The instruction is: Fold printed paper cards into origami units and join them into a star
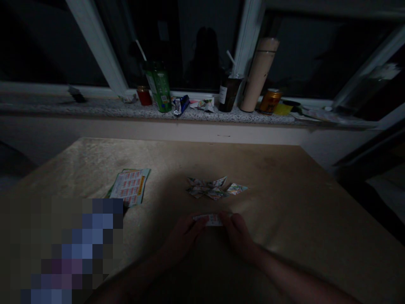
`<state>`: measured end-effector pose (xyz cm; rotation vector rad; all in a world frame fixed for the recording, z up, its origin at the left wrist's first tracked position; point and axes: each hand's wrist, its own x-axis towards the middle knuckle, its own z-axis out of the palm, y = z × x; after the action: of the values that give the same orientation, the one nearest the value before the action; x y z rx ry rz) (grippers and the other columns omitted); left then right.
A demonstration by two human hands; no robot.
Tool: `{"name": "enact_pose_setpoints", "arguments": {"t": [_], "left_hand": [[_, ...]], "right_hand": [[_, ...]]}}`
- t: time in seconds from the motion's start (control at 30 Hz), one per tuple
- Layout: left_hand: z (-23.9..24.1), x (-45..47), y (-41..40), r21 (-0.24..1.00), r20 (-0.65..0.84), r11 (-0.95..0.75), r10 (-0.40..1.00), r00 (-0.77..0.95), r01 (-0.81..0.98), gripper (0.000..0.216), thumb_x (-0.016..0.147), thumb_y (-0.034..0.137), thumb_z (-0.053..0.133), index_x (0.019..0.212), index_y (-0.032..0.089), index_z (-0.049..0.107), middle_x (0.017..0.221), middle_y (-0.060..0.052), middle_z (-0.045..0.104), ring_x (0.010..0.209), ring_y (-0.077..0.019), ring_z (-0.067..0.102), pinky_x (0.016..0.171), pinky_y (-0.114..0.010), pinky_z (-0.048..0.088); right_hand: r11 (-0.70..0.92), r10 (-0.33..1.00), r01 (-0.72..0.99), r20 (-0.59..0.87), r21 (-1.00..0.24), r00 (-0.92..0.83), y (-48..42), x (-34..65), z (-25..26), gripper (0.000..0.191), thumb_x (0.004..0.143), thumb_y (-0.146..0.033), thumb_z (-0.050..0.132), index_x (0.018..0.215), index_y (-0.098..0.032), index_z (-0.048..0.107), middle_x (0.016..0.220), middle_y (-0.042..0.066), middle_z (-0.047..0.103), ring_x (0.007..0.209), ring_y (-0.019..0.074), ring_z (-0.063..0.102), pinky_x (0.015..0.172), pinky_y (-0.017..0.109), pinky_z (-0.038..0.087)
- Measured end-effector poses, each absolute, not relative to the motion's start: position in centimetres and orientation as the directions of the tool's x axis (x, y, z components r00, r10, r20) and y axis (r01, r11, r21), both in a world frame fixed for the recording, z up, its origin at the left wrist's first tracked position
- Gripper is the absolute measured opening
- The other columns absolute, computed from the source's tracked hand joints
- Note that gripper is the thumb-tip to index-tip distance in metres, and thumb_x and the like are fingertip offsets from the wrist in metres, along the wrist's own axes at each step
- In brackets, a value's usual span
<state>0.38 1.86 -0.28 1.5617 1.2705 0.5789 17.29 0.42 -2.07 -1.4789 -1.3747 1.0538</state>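
Observation:
Between both hands is a small folded paper strip (214,219), pale with reddish print. My left hand (186,230) grips its left end, thumb on top. On the right end my right hand (236,231) closes with its fingers and thumb. Just beyond them on the table lie several folded paper pieces (215,193), pointed and printed in mixed colours; one diamond-like piece (236,188) sits at the right of the group. A stack of printed paper sheets (128,185) with red print lies farther left. Dim light hides the fingers' undersides.
The brown table (278,177) meets a wall below a granite windowsill (196,115). On the sill stand a green container (160,90), a dark cup with a straw (229,93), a tall pink flask (259,76) and an orange can (270,101). A pixelated patch covers the lower left.

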Motion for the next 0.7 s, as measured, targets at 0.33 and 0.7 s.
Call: {"name": "enact_pose_setpoints", "arguments": {"t": [0.33,0.7], "left_hand": [[-0.1,0.0,1.9,0.95,-0.083,-0.019,0.948,0.308,0.313,0.041,0.095,0.037,0.028,0.108,0.018,0.062,0.069,0.0,0.064,0.083,-0.0198,0.059,0.088,-0.029,0.038],[0.3,0.2,2.2,0.98,-0.019,-0.042,0.953,0.304,0.196,0.047,0.094,0.041,0.027,0.12,0.016,0.056,0.105,-0.005,0.067,0.106,-0.0216,0.055,0.099,-0.033,0.034]], "right_hand": [[0.045,0.999,0.254,0.047,-0.966,0.001,1.1,17.6,-2.8,0.05,0.085,-0.058,0.039,0.059,-0.017,0.052,0.055,-0.002,0.046,0.055,0.0131,0.042,0.051,0.024,0.034],[0.125,0.99,0.136,0.132,-0.983,0.046,1.5,17.5,-1.5,0.033,0.092,-0.039,0.04,0.092,-0.018,0.064,0.07,0.001,0.057,0.065,0.0149,0.052,0.059,0.023,0.04]]}}
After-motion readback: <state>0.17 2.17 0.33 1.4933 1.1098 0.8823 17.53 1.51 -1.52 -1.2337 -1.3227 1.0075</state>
